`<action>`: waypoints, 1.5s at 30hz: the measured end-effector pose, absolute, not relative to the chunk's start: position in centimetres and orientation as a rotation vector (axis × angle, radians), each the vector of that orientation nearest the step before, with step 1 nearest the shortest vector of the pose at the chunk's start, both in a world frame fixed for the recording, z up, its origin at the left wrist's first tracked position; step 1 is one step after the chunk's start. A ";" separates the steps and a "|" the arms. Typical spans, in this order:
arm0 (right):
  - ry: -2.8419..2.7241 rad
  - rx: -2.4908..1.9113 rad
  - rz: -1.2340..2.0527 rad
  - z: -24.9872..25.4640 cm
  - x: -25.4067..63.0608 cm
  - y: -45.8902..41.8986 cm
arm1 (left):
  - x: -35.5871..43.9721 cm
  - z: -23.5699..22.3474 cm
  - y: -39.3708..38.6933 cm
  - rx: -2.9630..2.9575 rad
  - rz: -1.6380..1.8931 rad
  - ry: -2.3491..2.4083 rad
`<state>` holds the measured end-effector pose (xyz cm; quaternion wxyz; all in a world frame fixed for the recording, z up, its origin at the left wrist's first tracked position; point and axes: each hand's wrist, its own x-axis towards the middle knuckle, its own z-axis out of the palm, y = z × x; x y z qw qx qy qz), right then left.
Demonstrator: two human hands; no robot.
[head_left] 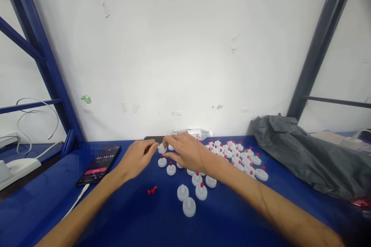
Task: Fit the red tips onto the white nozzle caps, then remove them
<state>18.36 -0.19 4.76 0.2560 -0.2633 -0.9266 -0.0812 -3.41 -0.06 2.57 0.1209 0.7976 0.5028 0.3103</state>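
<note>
One white cap (162, 149): lower centre of frame, axis unclear.
Left hand (138, 158): just left, fingers bent, grip unclear.
Right hand (187, 151): just right, curled, grip unclear.

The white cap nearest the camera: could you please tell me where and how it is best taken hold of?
Probably pinch the white cap by its round rim, from the near right: it sits flat, narrow nozzle up, with a second cap close at its far-left edge.
</note>
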 end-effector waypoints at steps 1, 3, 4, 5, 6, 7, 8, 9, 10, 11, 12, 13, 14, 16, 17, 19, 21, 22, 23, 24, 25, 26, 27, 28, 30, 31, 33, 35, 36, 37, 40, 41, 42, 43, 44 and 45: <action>-2.532 -0.802 -0.196 5.2 18.7 -0.3 | -3.9 2.6 0.2 2.369 0.882 1.547; -2.632 -0.971 -0.071 6.0 19.4 -0.7 | -4.9 2.3 0.7 2.427 0.781 1.659; -2.703 -1.036 0.022 6.3 19.8 -0.9 | -5.3 2.0 1.0 2.448 0.708 1.688; -2.769 -1.089 0.119 6.6 20.1 -1.1 | -5.5 1.7 1.2 2.464 0.631 1.700; -2.834 -1.122 0.210 6.7 20.3 -1.3 | -5.7 1.3 1.5 2.475 0.553 1.699; -2.893 -1.137 0.289 6.8 20.5 -1.4 | -5.7 1.0 1.7 2.481 0.482 1.692; -2.942 -1.137 0.357 6.6 20.5 -1.5 | -5.7 0.7 1.8 2.484 0.421 1.683; -2.984 -1.122 0.419 6.4 20.5 -1.5 | -5.5 0.5 1.8 2.482 0.371 1.677; -3.023 -1.091 0.472 6.2 20.4 -1.5 | -5.4 0.5 1.8 2.477 0.332 1.676; -3.057 -1.051 0.511 5.9 20.2 -1.5 | -5.2 0.6 1.8 2.469 0.306 1.682; -3.079 -1.016 0.533 5.7 20.1 -1.4 | -5.1 0.8 1.6 2.458 0.289 1.692; -3.087 -0.993 0.536 5.5 19.9 -1.3 | -4.9 1.1 1.4 2.445 0.278 1.701; -3.089 -0.979 0.527 5.4 19.8 -1.2 | -4.8 1.5 1.1 2.430 0.267 1.704; -3.070 -0.983 0.490 5.3 19.7 -1.0 | -4.7 2.4 0.4 2.394 0.222 1.666; -3.054 -0.996 0.470 5.3 19.7 -0.9 | -4.6 2.9 0.0 2.372 0.185 1.623; -3.031 -1.030 0.429 5.3 19.8 -0.7 | -4.4 3.5 -0.7 2.323 0.102 1.523; -3.025 -1.050 0.370 5.3 19.9 -0.5 | -4.1 3.8 -1.3 2.280 0.041 1.450; -3.027 -1.062 0.340 5.2 19.9 -0.5 | -4.0 3.8 -1.6 2.264 0.021 1.428; -3.033 -1.078 0.313 5.1 19.9 -0.5 | -3.8 3.8 -1.7 2.251 0.006 1.411; -3.043 -1.094 0.293 5.0 19.9 -0.5 | -3.7 3.8 -1.9 2.240 -0.006 1.397; -3.054 -1.112 0.272 4.8 19.8 -0.5 | -3.5 3.7 -2.0 2.230 -0.015 1.384; -3.067 -1.123 0.247 4.6 19.8 -0.5 | -3.4 3.6 -2.0 2.223 -0.021 1.373; -3.079 -1.119 0.218 4.4 19.7 -0.5 | -3.2 3.5 -2.1 2.219 -0.023 1.364; -3.086 -1.099 0.186 4.1 19.6 -0.4 | -3.1 3.4 -2.1 2.219 -0.020 1.358; -3.082 -1.038 0.141 3.5 19.4 -0.2 | -2.9 3.3 -2.2 2.230 -0.002 1.353; -3.081 -1.011 0.129 3.3 19.4 -0.2 | -2.8 3.2 -2.2 2.239 0.012 1.350; -3.081 -0.981 0.096 3.1 19.3 -0.1 | -2.6 3.2 -2.2 2.263 0.046 1.338; -3.074 -0.970 0.054 3.3 19.4 -0.2 | -2.5 3.2 -2.2 2.290 0.095 1.321; -3.064 -0.973 0.039 3.6 19.5 -0.4 | -2.4 3.2 -2.2 2.304 0.130 1.314; -3.052 -0.986 0.033 4.0 19.6 -0.5 | -2.3 3.3 -2.2 2.320 0.175 1.311; -3.000 -1.054 0.032 5.4 20.0 -1.0 | -2.1 3.5 -2.2 2.356 0.328 1.327; -2.984 -1.066 0.026 5.8 20.2 -1.1 | -2.0 3.5 -2.1 2.362 0.371 1.336; -2.973 -1.066 0.020 6.1 20.3 -1.2 | -1.9 3.6 -2.1 2.365 0.404 1.344; -2.966 -1.055 0.008 6.3 20.4 -1.2 | -1.8 3.6 -2.1 2.368 0.436 1.352; -2.962 -1.045 -0.010 6.5 20.5 -1.2 | -1.7 3.6 -2.1 2.370 0.469 1.358; -2.961 -1.038 -0.034 6.5 20.5 -1.2 | -1.7 3.7 -2.1 2.372 0.505 1.360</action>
